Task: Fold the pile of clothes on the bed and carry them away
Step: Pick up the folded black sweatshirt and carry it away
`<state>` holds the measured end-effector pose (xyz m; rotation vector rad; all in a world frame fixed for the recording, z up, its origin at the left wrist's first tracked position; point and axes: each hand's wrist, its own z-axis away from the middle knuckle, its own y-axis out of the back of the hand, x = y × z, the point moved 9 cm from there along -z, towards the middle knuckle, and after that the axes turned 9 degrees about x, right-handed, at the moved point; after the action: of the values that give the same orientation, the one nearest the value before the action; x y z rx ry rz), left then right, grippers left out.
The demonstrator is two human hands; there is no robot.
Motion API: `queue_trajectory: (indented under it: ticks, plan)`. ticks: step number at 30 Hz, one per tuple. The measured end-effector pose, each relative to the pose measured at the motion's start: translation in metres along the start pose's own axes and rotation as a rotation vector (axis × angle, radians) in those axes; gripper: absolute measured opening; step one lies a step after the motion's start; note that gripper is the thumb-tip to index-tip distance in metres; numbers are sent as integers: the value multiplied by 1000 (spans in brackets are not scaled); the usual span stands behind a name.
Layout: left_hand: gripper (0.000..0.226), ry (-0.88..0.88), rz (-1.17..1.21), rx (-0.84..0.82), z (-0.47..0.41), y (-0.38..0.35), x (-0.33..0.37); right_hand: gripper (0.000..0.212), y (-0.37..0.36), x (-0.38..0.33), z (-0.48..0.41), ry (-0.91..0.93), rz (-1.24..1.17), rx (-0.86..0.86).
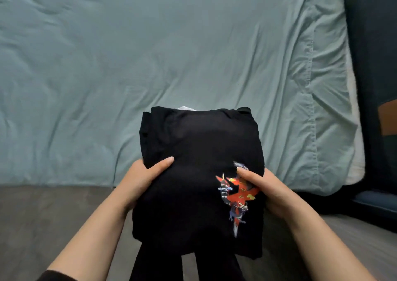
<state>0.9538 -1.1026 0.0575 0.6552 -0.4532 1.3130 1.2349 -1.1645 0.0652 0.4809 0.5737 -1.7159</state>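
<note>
A stack of folded black clothes [197, 152] hangs in the air in front of me, over the near edge of the bed [150, 55]. The top garment carries a red and white printed graphic [236, 197] near its right side. A sliver of white cloth [185, 108] peeks out at the stack's far edge. My left hand [141, 177] grips the left side, thumb lying across the top. My right hand [264, 186] grips the right side, thumb on the graphic. The fingers under the stack are hidden.
The bed wears a wrinkled pale teal sheet with nothing else on it. A white mattress corner [354, 152] shows at the right. Dark furniture [373, 66] stands to the right of the bed. Grey wood floor [53, 216] lies below. My black-clad legs [187, 265] show beneath the stack.
</note>
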Motion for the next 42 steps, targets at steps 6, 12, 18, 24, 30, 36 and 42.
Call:
queue_trajectory:
  ticks: [6, 12, 18, 24, 30, 36, 42]
  plan:
    - [45, 74, 8, 95, -90, -34, -70, 63, 15, 72, -101, -158, 3, 215]
    - [83, 30, -58, 67, -61, -7, -89, 89, 30, 100, -86, -121, -3, 253]
    - [76, -99, -518, 257, -31, -4, -81, 75, 26, 88, -60, 52, 265, 519]
    - [101, 89, -611, 249, -44, 1, -83, 68, 28, 73, -59, 51, 700, 558]
    - [65, -781, -645, 540, -32, -63, 27, 58, -52, -14, -58, 781, 1061, 666]
    - [59, -560, -1157, 57, -117, -94, -15, 56, -39, 5, -134, 500, 1450, 364]
    - [102, -873, -1197, 181, -47, -82, -14, 74, -40, 23, -77, 722, 1446, 393]
